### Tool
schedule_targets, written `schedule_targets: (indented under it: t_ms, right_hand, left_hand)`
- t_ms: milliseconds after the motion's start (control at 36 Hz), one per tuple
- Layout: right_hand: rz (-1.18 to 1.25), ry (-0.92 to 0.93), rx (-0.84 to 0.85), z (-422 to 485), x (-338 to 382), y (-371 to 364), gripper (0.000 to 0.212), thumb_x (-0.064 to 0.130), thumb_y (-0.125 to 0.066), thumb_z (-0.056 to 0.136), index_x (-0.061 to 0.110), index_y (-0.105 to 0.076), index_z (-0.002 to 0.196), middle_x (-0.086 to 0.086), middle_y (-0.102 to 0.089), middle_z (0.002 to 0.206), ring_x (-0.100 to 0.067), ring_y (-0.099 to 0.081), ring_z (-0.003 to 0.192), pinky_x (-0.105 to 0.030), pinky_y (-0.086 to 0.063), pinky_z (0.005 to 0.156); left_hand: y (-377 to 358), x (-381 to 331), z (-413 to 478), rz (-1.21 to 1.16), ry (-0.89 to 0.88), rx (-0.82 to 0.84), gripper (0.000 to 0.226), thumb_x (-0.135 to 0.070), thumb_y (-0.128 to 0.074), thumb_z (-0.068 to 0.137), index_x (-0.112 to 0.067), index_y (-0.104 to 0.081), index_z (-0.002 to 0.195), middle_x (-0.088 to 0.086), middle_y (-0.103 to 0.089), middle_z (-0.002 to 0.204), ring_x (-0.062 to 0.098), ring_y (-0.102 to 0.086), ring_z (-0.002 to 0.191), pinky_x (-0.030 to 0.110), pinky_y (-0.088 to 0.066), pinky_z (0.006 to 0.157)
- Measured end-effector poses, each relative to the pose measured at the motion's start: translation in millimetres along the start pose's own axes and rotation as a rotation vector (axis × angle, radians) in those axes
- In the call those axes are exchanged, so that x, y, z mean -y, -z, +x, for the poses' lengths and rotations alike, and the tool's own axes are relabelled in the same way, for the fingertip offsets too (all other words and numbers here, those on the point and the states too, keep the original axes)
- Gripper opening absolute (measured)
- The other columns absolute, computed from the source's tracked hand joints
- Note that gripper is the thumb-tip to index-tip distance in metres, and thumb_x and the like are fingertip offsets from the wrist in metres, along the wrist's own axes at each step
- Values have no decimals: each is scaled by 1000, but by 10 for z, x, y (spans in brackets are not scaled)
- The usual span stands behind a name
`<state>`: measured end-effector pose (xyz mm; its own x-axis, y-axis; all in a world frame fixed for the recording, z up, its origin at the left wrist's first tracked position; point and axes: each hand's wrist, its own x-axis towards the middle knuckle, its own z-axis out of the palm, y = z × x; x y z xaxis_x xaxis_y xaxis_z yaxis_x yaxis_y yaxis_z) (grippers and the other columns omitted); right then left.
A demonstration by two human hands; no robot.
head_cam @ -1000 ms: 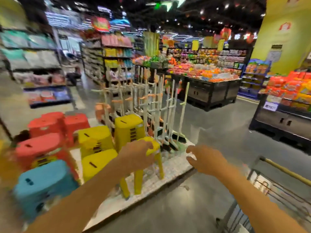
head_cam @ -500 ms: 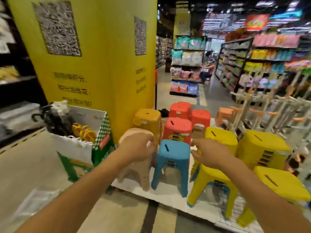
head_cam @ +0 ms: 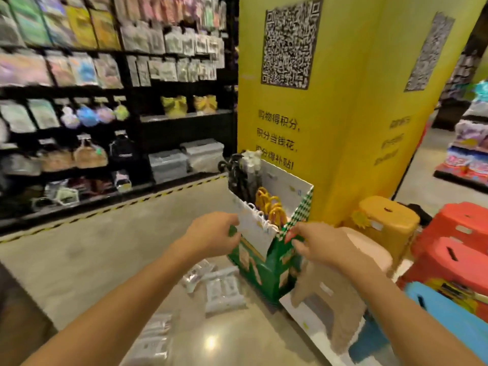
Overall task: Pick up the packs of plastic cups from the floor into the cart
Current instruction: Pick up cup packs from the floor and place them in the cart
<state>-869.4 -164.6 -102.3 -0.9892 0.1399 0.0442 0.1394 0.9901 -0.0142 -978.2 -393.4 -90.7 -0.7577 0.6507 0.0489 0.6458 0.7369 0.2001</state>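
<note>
Crinkly clear packs of plastic cups [head_cam: 223, 289] on glossy floor [head_cam: 87, 249], empty hands [head_cam: 214, 233] above.

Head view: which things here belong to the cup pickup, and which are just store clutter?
Job:
- packs of plastic cups on the floor, more nearer
- left hand and right hand, both empty

Not the job:
- green display box
- yellow pillar
- plastic stools
- wall shelves

No cart in view.
</note>
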Motion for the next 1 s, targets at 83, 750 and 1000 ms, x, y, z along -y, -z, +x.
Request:
schedule_targets:
  t_ms: [83,750,1000]
  right_hand:
    - [5,76,-24,405,27,-34,25,42,-47,100,29,-56,119,5,-62,100,-16,-58,85,-25,-40,53]
    - [106,345,169,2905,-206,-1096,34,37,-44,99,22,-56,127,-3,-67,112,-20,-60,87,-30,-46,57]
    - [117,282,227,4246,186,-1709,35,37,-44,99,24,-55,130,-1,-67,112,-22,-62,93,-32,-45,64]
  left_hand:
    - [-20,156,159,-52,71,14,35,-38,-52,93,-26,-60,125,-4,-65,118,18,-61,106,40,-54,87]
    - [-1000,1210,1844,-135,453,42,41,-40,-50,91,-26,-57,129,-3,-63,125,20,-60,109,40,-51,90]
    - [-1444,2414,2756,-237,440,61,39,-31,-52,92,-20,-58,128,3,-63,125,22,-58,114,36,-49,92]
